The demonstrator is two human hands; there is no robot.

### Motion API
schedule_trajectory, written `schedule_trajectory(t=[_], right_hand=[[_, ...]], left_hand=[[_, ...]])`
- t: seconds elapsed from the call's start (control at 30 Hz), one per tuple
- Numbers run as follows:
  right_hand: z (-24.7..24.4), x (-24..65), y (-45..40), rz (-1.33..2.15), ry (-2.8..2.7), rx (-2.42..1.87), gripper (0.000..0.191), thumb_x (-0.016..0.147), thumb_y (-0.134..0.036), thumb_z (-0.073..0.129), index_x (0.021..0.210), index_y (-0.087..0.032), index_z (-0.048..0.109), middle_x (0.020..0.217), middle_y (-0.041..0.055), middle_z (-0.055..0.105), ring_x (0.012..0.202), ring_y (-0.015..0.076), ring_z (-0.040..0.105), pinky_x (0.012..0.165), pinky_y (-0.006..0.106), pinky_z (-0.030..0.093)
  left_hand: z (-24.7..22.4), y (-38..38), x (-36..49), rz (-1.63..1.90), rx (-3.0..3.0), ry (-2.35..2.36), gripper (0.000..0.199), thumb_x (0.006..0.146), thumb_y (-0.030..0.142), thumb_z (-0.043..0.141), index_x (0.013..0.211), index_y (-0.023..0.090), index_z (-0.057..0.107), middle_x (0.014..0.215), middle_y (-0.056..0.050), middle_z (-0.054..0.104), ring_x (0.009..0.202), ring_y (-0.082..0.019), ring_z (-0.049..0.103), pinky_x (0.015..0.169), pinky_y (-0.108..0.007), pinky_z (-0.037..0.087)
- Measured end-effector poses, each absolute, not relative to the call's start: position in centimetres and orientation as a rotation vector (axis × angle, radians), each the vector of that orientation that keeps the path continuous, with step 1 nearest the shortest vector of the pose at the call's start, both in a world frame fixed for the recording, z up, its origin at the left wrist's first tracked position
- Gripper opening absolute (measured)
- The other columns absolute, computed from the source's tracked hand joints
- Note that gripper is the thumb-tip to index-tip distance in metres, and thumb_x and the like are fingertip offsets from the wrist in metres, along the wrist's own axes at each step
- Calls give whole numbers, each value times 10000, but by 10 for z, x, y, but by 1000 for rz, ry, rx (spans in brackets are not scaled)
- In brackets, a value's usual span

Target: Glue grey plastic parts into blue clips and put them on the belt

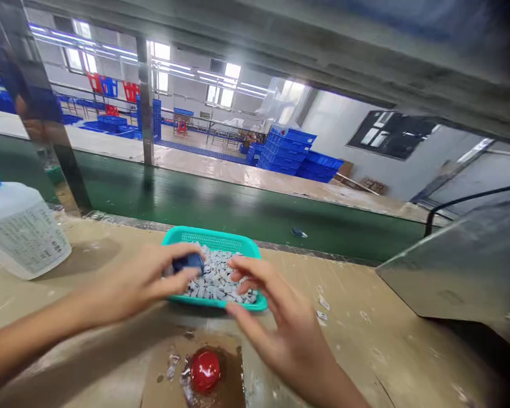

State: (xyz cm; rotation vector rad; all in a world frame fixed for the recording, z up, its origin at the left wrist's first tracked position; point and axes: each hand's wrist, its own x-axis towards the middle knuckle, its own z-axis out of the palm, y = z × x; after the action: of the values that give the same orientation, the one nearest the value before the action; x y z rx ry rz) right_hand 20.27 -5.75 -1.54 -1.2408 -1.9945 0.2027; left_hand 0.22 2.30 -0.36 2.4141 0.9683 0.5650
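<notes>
Two bare hands working over a teal plastic tray (210, 241) with a perforated rim, set at the far edge of a tan workbench (344, 362). The tray holds a heap of small grey-white pieces (217, 279) and lies between the hands, within easy reach of both.

The left hand (131, 280), entering from 9 o'clock, has thumb and fingers closed on a dark blue piece (188, 263) above the tray's left side (its exact shape is hidden by the fingers). The right hand (284, 334), entering from 5 o'clock, stays open with fingers spread, its fingertips (238, 262) curved over the heap; any contact with the pieces cannot be told. The two hands are apart, with the heap between them.

At 6 o'clock from the tray, a red domed object (204, 370) sits on a stained brown patch (233, 374), close to the near bench edge and clear of both forearms. At 9 o'clock, a white plastic jug with a blue cap (19, 232) stands off to the side, apparently kept away from the hands' working space. Small white scraps (323, 309) lie at 3 o'clock. Beyond the tray, at 12 o'clock, runs a green conveyor belt (195, 198), and stacked blue crates (287, 153) stand farther off at 1 o'clock.
</notes>
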Motion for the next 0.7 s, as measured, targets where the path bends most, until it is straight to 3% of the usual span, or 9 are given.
schedule_trajectory(t=[0.13,0.3,0.4,0.5,0.6,0.67,0.7], right_hand=[[-22,236,-21,216,-2273,-1700,259,798,-69,490,1035,-152,552,989,69,584,895,176,534,781,288,435],[-47,236,4,194,-2411,-1820,218,716,21,500,816,-122,631,855,92,607,855,190,550,704,238,403],[-52,231,6,152,-2438,-1901,201,685,36,487,684,-109,627,756,98,612,772,187,566,627,223,379],[-49,228,4,128,-2439,-1974,183,684,22,492,645,-100,622,721,115,620,724,201,576,578,234,370],[-44,226,4,133,-2413,-2013,143,709,0,521,671,-96,620,735,105,624,743,208,579,604,255,403],[-45,224,7,146,-2382,-2017,89,758,-51,545,713,-96,606,753,67,613,764,187,574,653,281,438],[-46,224,8,156,-2366,-2007,64,789,-100,554,742,-97,597,769,48,603,773,173,570,676,296,452]], left_hand=[[-19,114,14,718,2374,1335,411,805,448,310,853,134,570,656,-19,607,616,-142,554,564,-205,386],[-51,195,22,534,2427,1507,363,779,368,356,917,110,573,862,-116,647,844,-234,587,743,-273,423],[-73,212,21,510,2444,1596,444,764,326,371,1087,50,500,1047,-205,583,1041,-327,493,826,-396,391],[-81,212,22,581,2453,1612,539,741,289,403,1198,2,389,1252,-247,413,1180,-372,337,901,-500,314],[-59,187,32,742,2496,1504,500,768,219,347,1228,24,340,1306,-199,357,1210,-268,326,963,-397,308],[-33,150,40,929,2528,1336,413,800,165,258,1194,111,367,1236,-109,443,1116,-151,430,910,-263,377],[-20,125,44,1141,2506,1099,344,795,147,269,1093,124,439,1107,-97,525,994,-136,508,836,-240,425]])
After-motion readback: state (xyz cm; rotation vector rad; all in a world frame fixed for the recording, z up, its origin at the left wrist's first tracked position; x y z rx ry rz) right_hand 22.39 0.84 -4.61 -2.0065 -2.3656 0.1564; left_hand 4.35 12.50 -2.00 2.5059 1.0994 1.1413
